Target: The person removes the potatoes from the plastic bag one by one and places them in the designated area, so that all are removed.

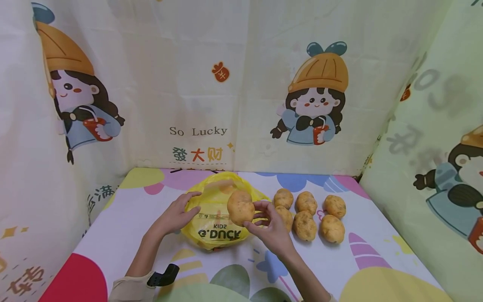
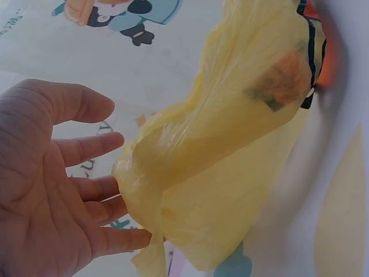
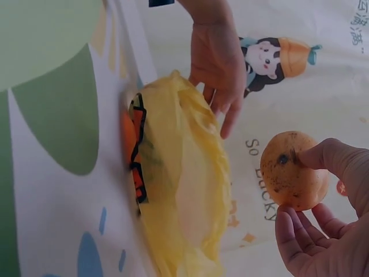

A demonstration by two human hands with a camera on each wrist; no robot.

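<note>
My right hand pinches a potato between thumb and fingers, above the yellow plastic bag. Dark spots mark the potato's skin in the right wrist view. The bag lies on the table with its mouth spread, "KIDS" and "DUCK" lettering upside down in the head view. At the bag's left edge my left hand has its fingers apart and gently bent. In the left wrist view the fingertips of that hand come right up to the thin plastic, with nothing gripped.
To the right of the bag, several potatoes stand grouped in pairs on the patterned tablecloth. A printed cloth wall encloses the table at the back and on both sides. A black band is on the left wrist.
</note>
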